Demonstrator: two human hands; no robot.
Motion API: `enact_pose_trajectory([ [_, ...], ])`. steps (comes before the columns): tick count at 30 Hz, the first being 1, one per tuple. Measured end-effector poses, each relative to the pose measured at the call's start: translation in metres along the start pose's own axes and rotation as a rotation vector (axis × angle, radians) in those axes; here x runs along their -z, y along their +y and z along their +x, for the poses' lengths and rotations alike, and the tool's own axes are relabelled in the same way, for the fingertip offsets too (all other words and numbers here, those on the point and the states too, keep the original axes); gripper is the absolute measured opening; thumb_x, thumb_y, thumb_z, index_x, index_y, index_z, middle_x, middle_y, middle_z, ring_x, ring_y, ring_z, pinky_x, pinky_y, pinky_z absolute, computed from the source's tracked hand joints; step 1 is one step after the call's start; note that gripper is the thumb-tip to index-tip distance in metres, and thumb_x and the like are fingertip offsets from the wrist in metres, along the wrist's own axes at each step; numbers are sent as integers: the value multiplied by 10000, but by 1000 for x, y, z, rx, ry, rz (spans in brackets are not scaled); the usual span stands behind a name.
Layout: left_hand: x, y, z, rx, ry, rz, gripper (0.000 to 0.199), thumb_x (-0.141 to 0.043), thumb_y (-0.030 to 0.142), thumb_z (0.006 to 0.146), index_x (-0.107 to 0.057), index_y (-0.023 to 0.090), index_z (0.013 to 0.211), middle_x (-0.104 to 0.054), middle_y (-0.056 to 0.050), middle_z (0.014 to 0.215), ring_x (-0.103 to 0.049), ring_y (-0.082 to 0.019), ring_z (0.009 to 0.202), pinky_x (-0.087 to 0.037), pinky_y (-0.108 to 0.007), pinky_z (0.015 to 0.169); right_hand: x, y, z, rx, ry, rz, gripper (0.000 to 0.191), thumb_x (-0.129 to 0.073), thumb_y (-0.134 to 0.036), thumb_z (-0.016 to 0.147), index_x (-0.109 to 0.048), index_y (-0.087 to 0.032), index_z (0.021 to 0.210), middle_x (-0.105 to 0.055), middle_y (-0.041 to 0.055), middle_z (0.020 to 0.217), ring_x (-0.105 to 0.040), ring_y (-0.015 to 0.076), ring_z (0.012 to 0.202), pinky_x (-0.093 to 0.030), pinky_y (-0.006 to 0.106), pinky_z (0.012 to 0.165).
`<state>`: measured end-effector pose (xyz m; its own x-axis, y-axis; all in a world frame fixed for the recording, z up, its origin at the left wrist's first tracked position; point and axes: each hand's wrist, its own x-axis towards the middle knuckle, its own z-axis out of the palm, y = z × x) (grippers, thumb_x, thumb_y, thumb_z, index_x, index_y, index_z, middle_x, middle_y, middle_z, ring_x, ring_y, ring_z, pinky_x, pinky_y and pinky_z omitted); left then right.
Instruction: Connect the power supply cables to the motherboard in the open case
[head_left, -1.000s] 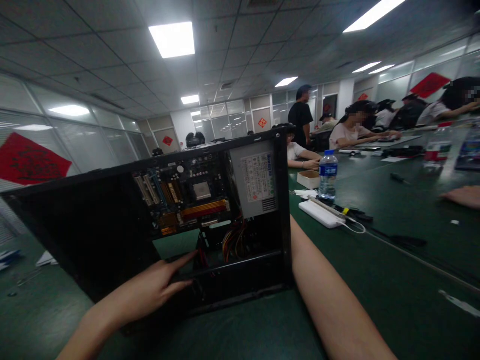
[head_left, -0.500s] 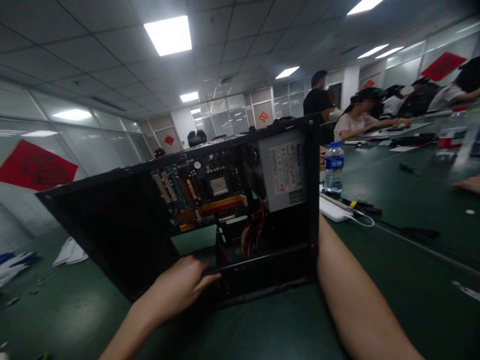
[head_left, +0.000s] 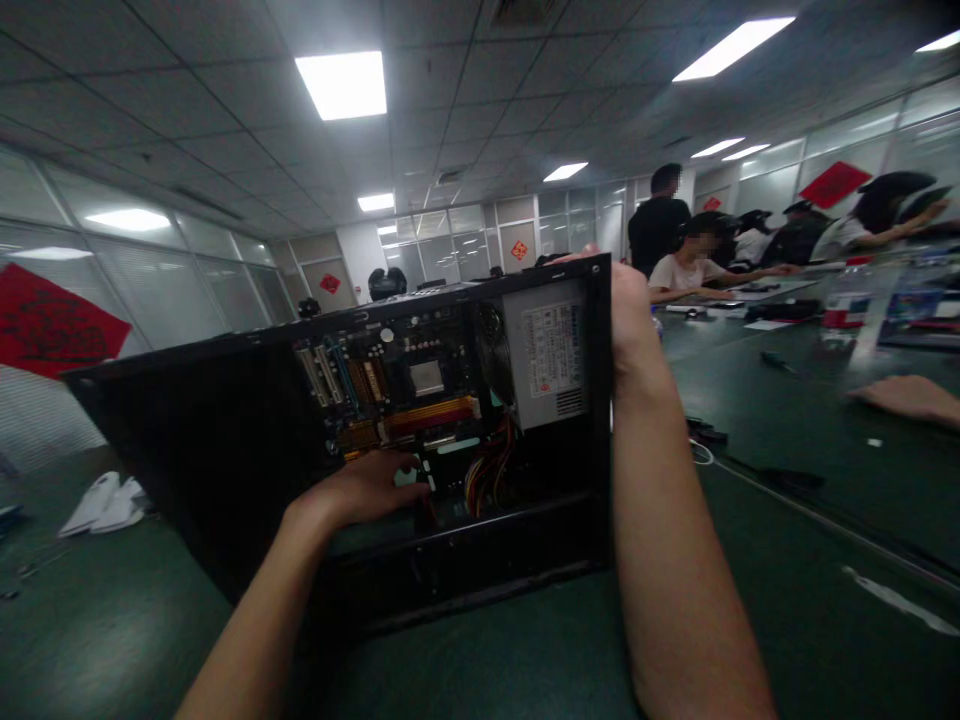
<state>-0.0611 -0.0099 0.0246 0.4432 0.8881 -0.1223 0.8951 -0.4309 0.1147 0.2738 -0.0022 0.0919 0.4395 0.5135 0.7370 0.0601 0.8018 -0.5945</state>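
Note:
A black computer case (head_left: 517, 535) stands tilted over the table with its open side facing me. Inside it are a motherboard (head_left: 390, 345), a silver power supply (head_left: 551, 350) and a bundle of coloured cables (head_left: 484, 475). My left hand (head_left: 364, 490) reaches into the opening below the motherboard, its thumb and fingers apart near the inner metal bracket. No held object shows in it, though the fingertips are partly hidden. At the upper right corner, my right hand (head_left: 628, 305) grips the case, its fingers curled over the top edge.
White gloves (head_left: 105, 502) lie on the green table (head_left: 540, 650) at left. To the right are a cable (head_left: 701, 452), a white strip (head_left: 900, 600) and another person's hand (head_left: 911, 397). Bottles (head_left: 847, 295) stand farther back, near seated people.
My left hand has moved from the case's lower rail up into the opening. My right hand has come up into view at the upper right corner. The case appears slightly lower and farther left.

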Motion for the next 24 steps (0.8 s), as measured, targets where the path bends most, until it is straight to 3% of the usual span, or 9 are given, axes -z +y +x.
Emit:
enact_pose_trajectory([
  [3, 4, 12, 13, 59, -100, 98, 645, -602, 532, 874, -586, 252, 1455, -674, -122, 1381, -658, -320, 1225, -524, -403, 1004, -6, -19, -7, 49, 92, 118, 453, -660, -587, 858, -737, -149, 771, -746, 78, 843, -684, 188, 751, -537, 342, 728],
  [6, 4, 22, 14, 89, -93, 149, 571, -609, 453, 870, -630, 268, 1409, -678, -121, 1377, -657, -328, 1231, -520, -424, 1007, -11, -29, -12, 70, 139, 142, 405, -675, -526, 825, -721, -140, 714, -762, 112, 885, -697, 201, 773, -538, 370, 776],
  [12, -1, 29, 9, 32, -57, 240, 445, -464, 342, 959, -689, 241, 1330, -721, -168, 1284, -677, -366, 1205, -539, -475, 960, -6, -19, -3, 130, 126, 124, 319, -605, -389, 865, -730, -142, 707, -757, 117, 857, -700, 215, 806, -524, 405, 820],
  [16, -5, 31, 9, 44, -25, 204, 449, -552, 303, 897, -701, 270, 1320, -711, -150, 1318, -663, -367, 1233, -535, -476, 975, -4, -15, -2, 136, 162, 103, 314, -589, -366, 860, -761, -137, 732, -765, 124, 861, -686, 213, 751, -516, 423, 804],
  [19, -6, 38, 7, 62, -85, 181, 432, -571, 269, 866, -724, 232, 1269, -739, -149, 1257, -699, -349, 1158, -556, -434, 921, -7, -17, -4, 117, 191, 114, 313, -589, -352, 845, -766, -124, 724, -760, 138, 838, -682, 216, 743, -516, 424, 805],
  [24, -7, 51, 5, 113, -64, 265, 388, -561, 273, 870, -739, 189, 1204, -759, -171, 1185, -726, -341, 1085, -569, -396, 850, -14, -25, -10, 93, 217, 136, 324, -553, -314, 864, -758, -120, 705, -757, 132, 800, -664, 196, 691, -531, 398, 767],
])
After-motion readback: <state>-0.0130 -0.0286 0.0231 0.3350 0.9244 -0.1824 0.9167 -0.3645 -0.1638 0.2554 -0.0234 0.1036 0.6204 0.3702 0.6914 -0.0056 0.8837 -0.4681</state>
